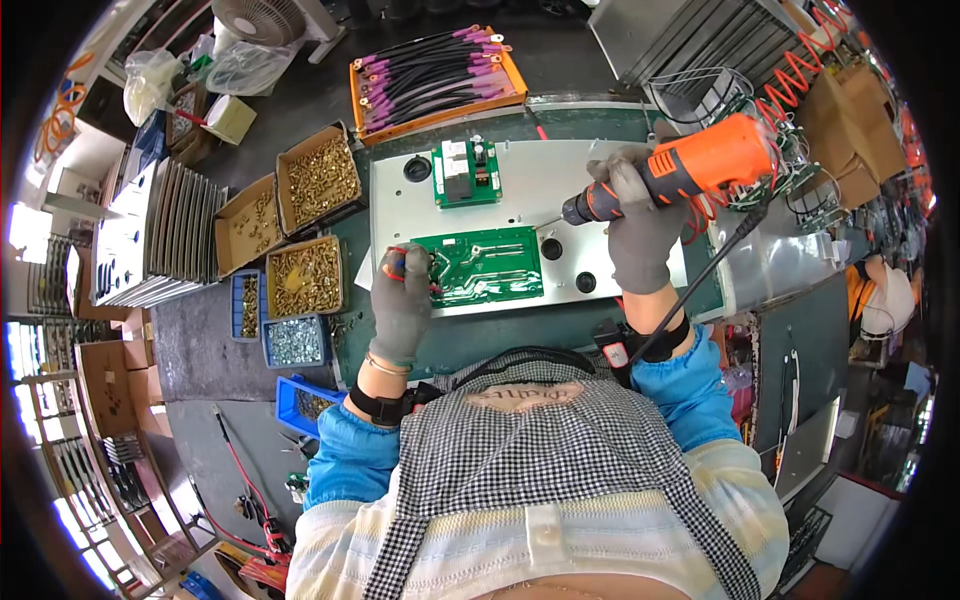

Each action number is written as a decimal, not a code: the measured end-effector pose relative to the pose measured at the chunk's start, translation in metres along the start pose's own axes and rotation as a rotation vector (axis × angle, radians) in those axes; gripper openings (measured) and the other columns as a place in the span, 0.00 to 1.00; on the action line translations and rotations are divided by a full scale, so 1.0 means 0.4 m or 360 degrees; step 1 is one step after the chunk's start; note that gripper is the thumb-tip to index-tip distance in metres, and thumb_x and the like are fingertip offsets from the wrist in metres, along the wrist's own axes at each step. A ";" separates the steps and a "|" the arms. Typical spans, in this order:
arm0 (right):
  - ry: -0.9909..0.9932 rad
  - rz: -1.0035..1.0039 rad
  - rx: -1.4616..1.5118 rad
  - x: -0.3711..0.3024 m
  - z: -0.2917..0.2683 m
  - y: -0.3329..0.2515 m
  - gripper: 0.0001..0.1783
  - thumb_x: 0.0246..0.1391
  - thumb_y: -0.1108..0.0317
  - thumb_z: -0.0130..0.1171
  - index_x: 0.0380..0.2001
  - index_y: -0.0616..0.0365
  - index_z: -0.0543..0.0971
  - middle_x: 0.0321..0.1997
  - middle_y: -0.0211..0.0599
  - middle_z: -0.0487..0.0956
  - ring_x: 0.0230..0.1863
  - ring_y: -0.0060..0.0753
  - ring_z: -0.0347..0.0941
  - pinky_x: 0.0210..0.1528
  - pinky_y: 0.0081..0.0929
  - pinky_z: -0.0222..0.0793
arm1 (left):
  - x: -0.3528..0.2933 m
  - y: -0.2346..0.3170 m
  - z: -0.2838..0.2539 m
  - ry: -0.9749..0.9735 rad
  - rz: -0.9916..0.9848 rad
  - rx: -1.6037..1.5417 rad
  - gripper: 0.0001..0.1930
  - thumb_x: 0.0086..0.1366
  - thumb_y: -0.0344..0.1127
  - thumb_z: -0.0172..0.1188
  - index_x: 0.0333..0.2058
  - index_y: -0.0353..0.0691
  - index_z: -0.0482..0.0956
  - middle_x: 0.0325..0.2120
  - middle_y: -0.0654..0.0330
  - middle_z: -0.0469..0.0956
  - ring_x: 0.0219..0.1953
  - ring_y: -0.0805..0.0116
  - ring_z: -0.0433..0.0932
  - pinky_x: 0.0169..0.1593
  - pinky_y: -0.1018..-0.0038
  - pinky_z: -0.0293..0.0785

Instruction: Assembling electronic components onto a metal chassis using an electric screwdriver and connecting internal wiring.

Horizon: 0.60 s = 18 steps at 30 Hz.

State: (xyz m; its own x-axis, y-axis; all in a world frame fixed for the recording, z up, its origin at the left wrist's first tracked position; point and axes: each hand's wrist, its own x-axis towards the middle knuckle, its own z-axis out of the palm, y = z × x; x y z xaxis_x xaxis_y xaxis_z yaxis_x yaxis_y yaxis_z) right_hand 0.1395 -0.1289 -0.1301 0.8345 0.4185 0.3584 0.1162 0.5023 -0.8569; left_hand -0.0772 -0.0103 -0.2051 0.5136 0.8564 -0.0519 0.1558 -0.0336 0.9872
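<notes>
My right hand (640, 215), in a grey glove, is wrapped round an orange and black power screwdriver (705, 160). Its bit points left, with the tip at the upper right corner of a green circuit board (500, 262). That board lies on a pale metal plate (590, 215). At the board's left edge is my gloved left hand (402, 295), fingers curled closed. An orange and dark patch shows at its fingers; what they hold, if anything, cannot be made out. Farther back on the plate sits a second green board (466, 172) with white and black parts.
Boxes of brass fittings (318, 182) and a blue tray of silver hardware (295, 342) stand left. An orange crate (440, 85) holds black cables with purple ends. Stacked metal plates (170, 225) stand far left. A dark cord (715, 265) runs from the screwdriver past my right forearm.
</notes>
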 end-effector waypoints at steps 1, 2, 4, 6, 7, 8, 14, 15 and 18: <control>-0.0002 -0.0004 -0.0009 0.002 0.004 -0.001 0.18 0.44 0.80 0.58 0.41 0.63 0.69 0.29 0.33 0.76 0.30 0.27 0.75 0.36 0.26 0.73 | 0.002 -0.001 0.000 -0.0005 -0.0070 -0.0102 0.16 0.69 0.44 0.47 0.30 0.37 0.73 0.24 0.68 0.70 0.25 0.81 0.66 0.28 0.81 0.65; 0.0015 0.0015 -0.0001 0.006 0.008 -0.003 0.18 0.44 0.80 0.58 0.41 0.63 0.69 0.29 0.33 0.76 0.30 0.27 0.75 0.36 0.26 0.73 | 0.005 -0.002 -0.001 0.0017 0.0006 -0.0115 0.16 0.69 0.44 0.47 0.30 0.37 0.73 0.24 0.68 0.70 0.25 0.81 0.66 0.28 0.81 0.65; -0.0075 0.0089 -0.0074 0.012 0.014 -0.006 0.21 0.43 0.79 0.59 0.44 0.63 0.68 0.28 0.32 0.76 0.29 0.24 0.74 0.35 0.23 0.72 | 0.013 -0.002 -0.007 -0.0105 0.0245 -0.0109 0.19 0.70 0.46 0.44 0.25 0.40 0.68 0.22 0.69 0.67 0.24 0.81 0.63 0.27 0.81 0.62; -0.0102 -0.0010 -0.0017 0.012 0.018 -0.007 0.27 0.43 0.78 0.60 0.49 0.64 0.65 0.28 0.32 0.76 0.29 0.23 0.74 0.35 0.23 0.72 | 0.019 -0.004 -0.011 -0.0103 0.0212 -0.0117 0.19 0.70 0.47 0.44 0.24 0.40 0.67 0.22 0.69 0.66 0.24 0.81 0.61 0.27 0.81 0.60; -0.0138 0.0005 -0.0015 0.011 0.019 -0.008 0.30 0.43 0.78 0.60 0.51 0.65 0.63 0.28 0.32 0.76 0.29 0.24 0.74 0.35 0.23 0.72 | 0.017 -0.005 -0.014 -0.0111 0.0165 -0.0112 0.20 0.70 0.48 0.43 0.24 0.40 0.66 0.21 0.69 0.64 0.24 0.81 0.60 0.27 0.80 0.59; -0.0157 0.0005 -0.0012 0.011 0.020 -0.008 0.33 0.43 0.78 0.60 0.54 0.65 0.61 0.28 0.32 0.76 0.29 0.24 0.74 0.35 0.23 0.71 | 0.016 -0.006 -0.016 -0.0091 0.0162 -0.0112 0.20 0.70 0.48 0.43 0.24 0.40 0.66 0.21 0.69 0.64 0.24 0.81 0.60 0.27 0.80 0.59; -0.0140 0.0004 0.0014 0.011 0.013 -0.010 0.33 0.43 0.78 0.60 0.54 0.65 0.60 0.27 0.33 0.76 0.30 0.25 0.75 0.36 0.24 0.72 | 0.004 -0.019 -0.021 -0.0115 0.0176 -0.0214 0.19 0.69 0.49 0.46 0.27 0.39 0.68 0.21 0.70 0.64 0.24 0.82 0.60 0.27 0.80 0.59; -0.0142 0.0007 0.0028 0.010 0.011 -0.011 0.33 0.43 0.78 0.60 0.54 0.65 0.60 0.27 0.33 0.76 0.30 0.25 0.75 0.36 0.24 0.72 | 0.004 -0.022 -0.021 -0.0107 0.0178 -0.0190 0.19 0.70 0.49 0.45 0.25 0.40 0.67 0.21 0.70 0.63 0.24 0.82 0.59 0.27 0.80 0.58; -0.0108 0.0076 -0.0044 0.012 0.000 -0.012 0.34 0.44 0.77 0.59 0.55 0.65 0.59 0.28 0.34 0.76 0.31 0.28 0.76 0.37 0.27 0.73 | 0.011 -0.030 -0.024 -0.0094 0.0134 -0.0190 0.19 0.70 0.49 0.45 0.25 0.40 0.67 0.21 0.70 0.64 0.24 0.82 0.60 0.27 0.80 0.59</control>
State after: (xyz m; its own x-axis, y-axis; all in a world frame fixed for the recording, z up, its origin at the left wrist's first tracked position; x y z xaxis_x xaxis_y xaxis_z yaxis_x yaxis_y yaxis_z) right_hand 0.1430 -0.1291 -0.1243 0.8010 0.4925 0.3405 0.0929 0.4596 -0.8833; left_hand -0.0850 -0.0013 -0.2157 0.5700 0.8212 0.0265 0.0107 -0.0397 0.9992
